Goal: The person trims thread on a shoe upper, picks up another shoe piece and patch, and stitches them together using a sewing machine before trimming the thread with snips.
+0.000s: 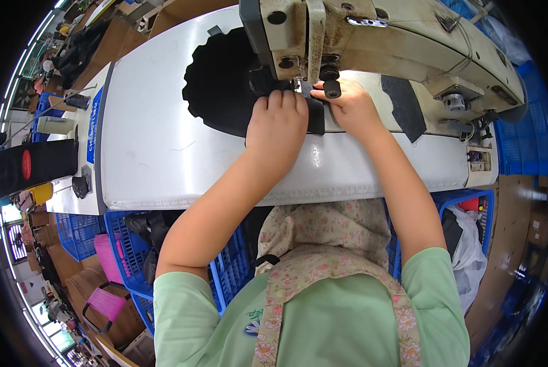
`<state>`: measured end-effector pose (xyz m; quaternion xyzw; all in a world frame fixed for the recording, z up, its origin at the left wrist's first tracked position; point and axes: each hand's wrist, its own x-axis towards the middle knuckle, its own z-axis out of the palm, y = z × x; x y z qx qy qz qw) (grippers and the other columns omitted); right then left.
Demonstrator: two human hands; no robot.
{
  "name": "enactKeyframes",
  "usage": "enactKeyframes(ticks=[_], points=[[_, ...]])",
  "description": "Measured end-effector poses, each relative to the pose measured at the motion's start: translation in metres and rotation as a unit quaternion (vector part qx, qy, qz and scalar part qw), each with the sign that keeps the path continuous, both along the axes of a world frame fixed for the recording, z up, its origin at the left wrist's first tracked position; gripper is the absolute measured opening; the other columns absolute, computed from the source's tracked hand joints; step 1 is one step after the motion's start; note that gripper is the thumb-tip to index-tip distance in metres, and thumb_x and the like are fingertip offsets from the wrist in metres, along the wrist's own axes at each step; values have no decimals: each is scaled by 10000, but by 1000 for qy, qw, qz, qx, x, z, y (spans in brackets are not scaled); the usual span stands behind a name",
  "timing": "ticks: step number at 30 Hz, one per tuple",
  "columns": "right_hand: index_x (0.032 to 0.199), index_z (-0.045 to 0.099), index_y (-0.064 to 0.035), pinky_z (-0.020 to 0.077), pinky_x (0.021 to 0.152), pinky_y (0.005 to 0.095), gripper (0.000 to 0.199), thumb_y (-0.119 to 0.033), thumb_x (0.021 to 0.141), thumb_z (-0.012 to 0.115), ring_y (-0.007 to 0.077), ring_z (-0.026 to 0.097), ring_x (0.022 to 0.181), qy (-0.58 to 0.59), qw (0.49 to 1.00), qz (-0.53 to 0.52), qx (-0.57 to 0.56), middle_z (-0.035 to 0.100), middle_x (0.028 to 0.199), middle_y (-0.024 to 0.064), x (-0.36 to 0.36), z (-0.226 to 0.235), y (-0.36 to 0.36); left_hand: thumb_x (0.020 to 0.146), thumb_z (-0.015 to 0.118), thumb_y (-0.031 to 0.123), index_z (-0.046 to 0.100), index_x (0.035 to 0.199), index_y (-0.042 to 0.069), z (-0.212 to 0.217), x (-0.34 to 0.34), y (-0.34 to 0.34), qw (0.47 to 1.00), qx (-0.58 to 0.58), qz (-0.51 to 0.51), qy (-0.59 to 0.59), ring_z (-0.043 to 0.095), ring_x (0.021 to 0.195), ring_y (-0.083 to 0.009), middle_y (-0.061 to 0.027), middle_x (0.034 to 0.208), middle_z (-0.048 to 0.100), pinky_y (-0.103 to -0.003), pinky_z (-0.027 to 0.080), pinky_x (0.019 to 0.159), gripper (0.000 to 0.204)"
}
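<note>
A black fabric piece (216, 85) with a notched, scalloped edge lies on the white sewing table, partly under the head of an industrial sewing machine (402, 46). My left hand (278, 125) is closed on its near part, fingers bent and side by side just in front of the needle area. On the other side of the needle, my right hand (352, 107) has its thumb and fingers closed at the fabric's right edge. A dark knob (330, 88) on the machine hides some of those fingertips. The stitching spot is mostly covered.
A separate dark fabric piece (404, 109) lies on the right of the white tabletop (164, 165). Blue plastic baskets (124, 244) holding dark items stand below the table's front edge. A pink stool (107, 301) is at lower left, and blue crates (526, 122) stand at right.
</note>
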<state>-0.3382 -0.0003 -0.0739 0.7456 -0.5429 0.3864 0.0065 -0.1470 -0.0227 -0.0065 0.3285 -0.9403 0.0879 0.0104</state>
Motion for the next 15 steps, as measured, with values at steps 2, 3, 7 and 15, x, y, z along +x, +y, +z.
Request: enactKeyframes(ticks=[2, 3, 7, 15], points=[[968, 732, -113, 500, 871, 406, 333, 54, 717, 591, 305, 639, 963, -1, 1000, 4, 5, 700, 1042, 79, 1, 3, 1, 741, 633, 85, 555, 1145, -20, -3, 2, 2, 1000, -14, 13, 3, 559, 1157, -271, -150, 1169, 610, -354, 464, 922, 425], [962, 733, -117, 500, 870, 405, 330, 54, 716, 593, 299, 639, 966, -11, 1000, 9, -1, 701, 1028, 71, 2, 3, 2, 745, 627, 92, 546, 1153, -18, -5, 2, 2, 999, -27, 24, 6, 543, 1178, -285, -163, 1192, 595, -366, 455, 940, 429], [879, 717, -110, 475, 849, 379, 231, -5, 705, 607, 222, 620, 981, 9, 1000, -1, -17, 681, 994, 21, 6, 6, 9, 775, 586, 93, 545, 1171, 4, -16, 17, -15, 997, -70, -38, 16, 507, 1226, -315, -164, 1251, 566, -405, 405, 1025, 408], [918, 743, -149, 433, 873, 354, 273, -48, 691, 630, 185, 585, 1001, 106, 994, -1, -22, 668, 987, -9, 15, 7, 19, 789, 536, 42, 542, 1251, 53, -12, 40, -43, 987, -32, -151, 33, 471, 1265, -295, -107, 1318, 538, -418, 373, 1082, 462]])
